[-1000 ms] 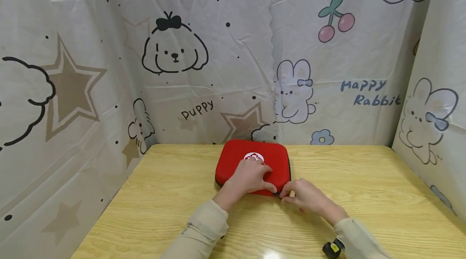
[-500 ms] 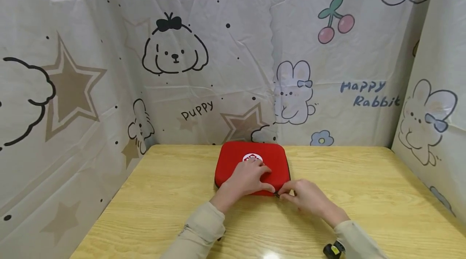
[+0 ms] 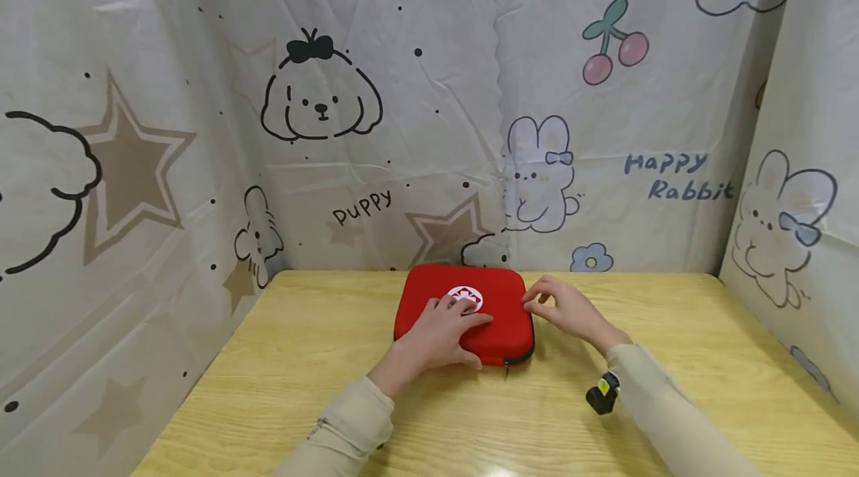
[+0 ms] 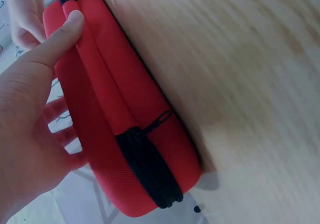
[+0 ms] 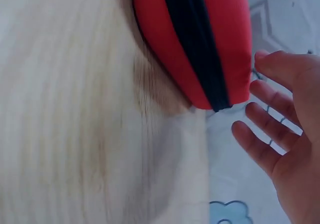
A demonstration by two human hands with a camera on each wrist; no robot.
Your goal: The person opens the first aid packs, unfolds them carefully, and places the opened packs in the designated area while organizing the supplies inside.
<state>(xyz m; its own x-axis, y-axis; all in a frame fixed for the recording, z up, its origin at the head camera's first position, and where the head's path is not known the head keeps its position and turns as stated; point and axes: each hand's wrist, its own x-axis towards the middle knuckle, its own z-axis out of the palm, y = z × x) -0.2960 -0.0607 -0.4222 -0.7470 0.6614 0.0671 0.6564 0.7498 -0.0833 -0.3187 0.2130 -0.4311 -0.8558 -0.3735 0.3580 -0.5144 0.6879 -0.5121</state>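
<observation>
A red zippered case (image 3: 496, 335) with a white round emblem (image 3: 466, 299) lies on the table. My left hand (image 3: 429, 339) rests on its top with fingers spread; in the left wrist view the thumb (image 4: 60, 39) presses its front side. A black zipper pull (image 4: 159, 123) hangs at the front, near the right corner, with black zipper tape showing beyond it. My right hand (image 3: 567, 311) is at the case's right edge, holding nothing. In the right wrist view its fingers (image 5: 272, 126) are loosely extended beside the case; whether they touch it I cannot tell.
The wooden table (image 3: 671, 358) extends on both sides of the case. Behind and beside it hangs a pale curtain (image 3: 376, 164) printed with cartoon animals and stars. A small black device (image 3: 602, 393) sits at the right wrist.
The right hand has let go of the zipper pull at the front corner and moved back along the right side. The left hand has slid slightly left and toward me on the case.
</observation>
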